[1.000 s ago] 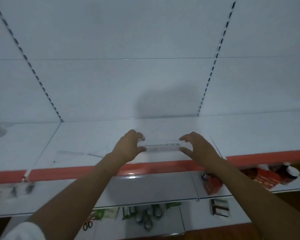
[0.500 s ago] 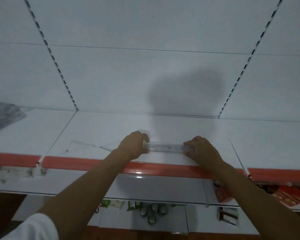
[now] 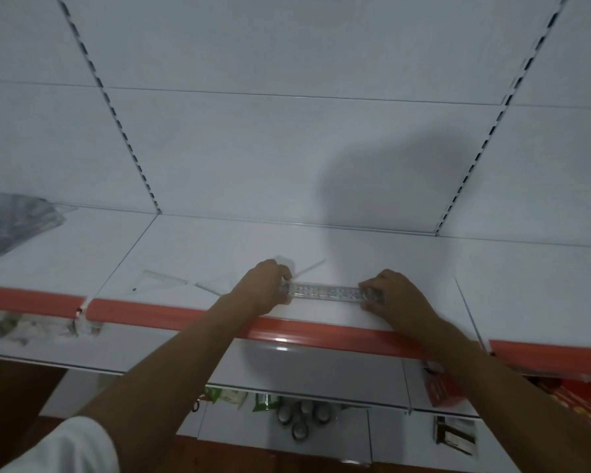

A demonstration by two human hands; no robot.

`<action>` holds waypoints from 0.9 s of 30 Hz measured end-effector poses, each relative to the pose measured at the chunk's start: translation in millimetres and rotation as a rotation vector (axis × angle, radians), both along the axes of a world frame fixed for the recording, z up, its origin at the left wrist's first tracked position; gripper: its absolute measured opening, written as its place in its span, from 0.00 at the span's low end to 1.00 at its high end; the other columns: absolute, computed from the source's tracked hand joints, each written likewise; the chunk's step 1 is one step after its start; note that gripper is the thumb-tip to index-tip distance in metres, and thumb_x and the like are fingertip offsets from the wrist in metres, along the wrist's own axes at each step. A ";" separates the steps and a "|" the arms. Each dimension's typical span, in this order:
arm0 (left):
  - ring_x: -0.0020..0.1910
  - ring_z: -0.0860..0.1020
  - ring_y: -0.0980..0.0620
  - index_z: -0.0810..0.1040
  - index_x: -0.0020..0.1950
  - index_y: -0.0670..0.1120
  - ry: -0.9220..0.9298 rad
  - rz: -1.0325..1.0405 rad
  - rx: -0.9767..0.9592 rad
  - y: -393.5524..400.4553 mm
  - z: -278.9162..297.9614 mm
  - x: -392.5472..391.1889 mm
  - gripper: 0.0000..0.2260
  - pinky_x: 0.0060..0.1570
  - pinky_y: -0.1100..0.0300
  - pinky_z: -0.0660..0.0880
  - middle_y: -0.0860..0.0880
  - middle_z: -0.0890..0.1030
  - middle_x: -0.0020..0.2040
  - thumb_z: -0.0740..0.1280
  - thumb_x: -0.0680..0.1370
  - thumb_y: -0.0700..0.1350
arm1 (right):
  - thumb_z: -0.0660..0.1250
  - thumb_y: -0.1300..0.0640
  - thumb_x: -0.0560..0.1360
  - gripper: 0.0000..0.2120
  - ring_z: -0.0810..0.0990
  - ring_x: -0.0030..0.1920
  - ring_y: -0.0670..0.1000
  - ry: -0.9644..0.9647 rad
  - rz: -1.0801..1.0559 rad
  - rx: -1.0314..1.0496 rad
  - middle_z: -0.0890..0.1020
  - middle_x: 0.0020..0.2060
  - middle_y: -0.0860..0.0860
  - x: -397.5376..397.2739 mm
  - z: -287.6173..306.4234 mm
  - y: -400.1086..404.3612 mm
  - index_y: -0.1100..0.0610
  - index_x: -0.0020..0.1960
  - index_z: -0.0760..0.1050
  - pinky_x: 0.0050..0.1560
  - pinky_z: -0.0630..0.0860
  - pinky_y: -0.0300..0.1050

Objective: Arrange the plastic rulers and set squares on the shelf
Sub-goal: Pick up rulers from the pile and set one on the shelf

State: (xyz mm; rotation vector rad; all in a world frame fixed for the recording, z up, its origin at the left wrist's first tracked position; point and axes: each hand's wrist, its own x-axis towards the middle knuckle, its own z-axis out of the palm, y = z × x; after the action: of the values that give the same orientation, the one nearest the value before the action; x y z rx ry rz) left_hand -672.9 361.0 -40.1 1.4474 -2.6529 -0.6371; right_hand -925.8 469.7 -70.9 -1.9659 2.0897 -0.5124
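Person stands facing a white metal shelf (image 3: 372,254) with a red-orange front edge strip (image 3: 171,310). Both arms reach forward onto the shelf surface.

Clear plastic ruler with printed markings (image 3: 325,292): lies flat, near the front edge, parallel to the red strip, on the middle shelf panel. Left hand (image 3: 265,285) grips the ruler's left end, fingers curled over it. Right hand (image 3: 391,291) holds the right end, fingertips (image 3: 367,287) bent down onto it, thumb on the near edge. So both grips are clenched on the same ruler, one at each end.

Clear plastic set squares (image 3: 198,285): lying flat on the shelf just left of the left hand, overlapping; a further clear edge (image 3: 309,266) shows behind that hand. Exact count cannot be told, the plastic being nearly invisible on white.

Far left on the shelf: crumpled grey plastic bag (image 3: 11,223). White sleeve (image 3: 72,445) on left arm. Lower shelf: round tape rolls (image 3: 301,421), green packets (image 3: 263,401), red boxes (image 3: 440,390).
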 end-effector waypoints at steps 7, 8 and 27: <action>0.53 0.75 0.48 0.75 0.63 0.47 0.021 0.015 -0.058 5.2 5.7 4.4 0.21 0.50 0.62 0.68 0.47 0.71 0.60 0.74 0.72 0.51 | 0.71 0.46 0.72 0.22 0.70 0.52 0.46 0.014 -0.010 0.021 0.72 0.49 0.46 0.8 4.5 1.6 0.50 0.64 0.75 0.50 0.69 0.39; 0.51 0.75 0.49 0.75 0.62 0.47 0.023 0.008 -0.073 5.9 7.9 5.0 0.20 0.49 0.62 0.68 0.47 0.71 0.60 0.73 0.73 0.52 | 0.71 0.46 0.72 0.22 0.71 0.54 0.47 0.020 -0.025 -0.006 0.73 0.52 0.47 1.5 6.1 2.2 0.51 0.64 0.75 0.51 0.69 0.40; 0.51 0.73 0.52 0.73 0.64 0.48 0.072 -0.286 -0.151 16.1 29.1 -26.7 0.19 0.51 0.63 0.69 0.49 0.75 0.57 0.71 0.74 0.49 | 0.69 0.50 0.75 0.15 0.73 0.51 0.47 0.050 0.144 -0.191 0.79 0.50 0.45 8.6 42.6 -1.3 0.50 0.61 0.75 0.55 0.66 0.43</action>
State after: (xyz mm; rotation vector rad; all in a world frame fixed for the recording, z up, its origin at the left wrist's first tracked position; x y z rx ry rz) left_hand -699.7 377.1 -11.0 0.9981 -2.8050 -0.4816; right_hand -917.2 468.4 -28.3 -2.2363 1.9727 -0.6613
